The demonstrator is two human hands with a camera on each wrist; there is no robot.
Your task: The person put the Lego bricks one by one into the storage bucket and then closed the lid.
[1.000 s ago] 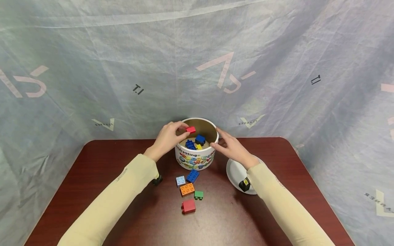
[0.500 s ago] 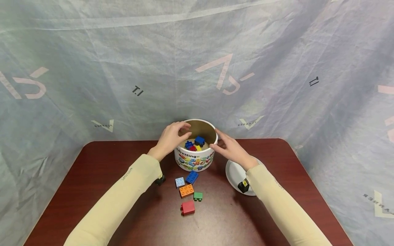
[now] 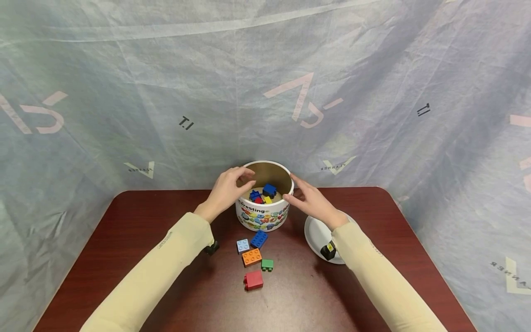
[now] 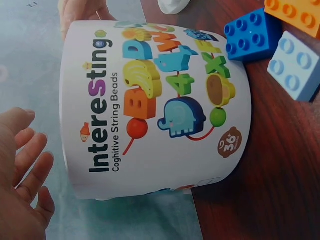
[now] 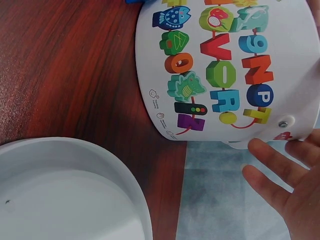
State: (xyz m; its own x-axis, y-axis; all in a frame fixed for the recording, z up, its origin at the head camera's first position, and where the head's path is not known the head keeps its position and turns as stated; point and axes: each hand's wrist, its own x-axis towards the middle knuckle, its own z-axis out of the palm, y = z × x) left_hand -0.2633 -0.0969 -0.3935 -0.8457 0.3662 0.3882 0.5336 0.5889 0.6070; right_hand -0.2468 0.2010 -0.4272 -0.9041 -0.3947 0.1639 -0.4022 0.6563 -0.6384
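Observation:
A round white bucket (image 3: 265,216) with printed pictures stands at the back of the table. Inside it lie a blue brick (image 3: 269,189), a red brick (image 3: 258,200), a yellow brick (image 3: 267,200) and another blue piece (image 3: 254,195). My left hand (image 3: 227,190) hovers at the bucket's left rim, fingers loosely bent, holding nothing. At the right side, my right hand (image 3: 310,198) rests its fingers against the bucket wall, seen also in the right wrist view.
In front of the bucket lie a blue brick (image 3: 259,239), a light blue brick (image 3: 243,246), an orange brick (image 3: 251,257), a green brick (image 3: 267,264) and a red brick (image 3: 253,280). A white lid (image 3: 317,235) lies under the right forearm. A grey cloth (image 3: 236,92) hangs behind the table.
My left hand has let go of a small red brick, which now lies in the bucket, and has drawn slightly left. My right hand stays at the bucket's side.

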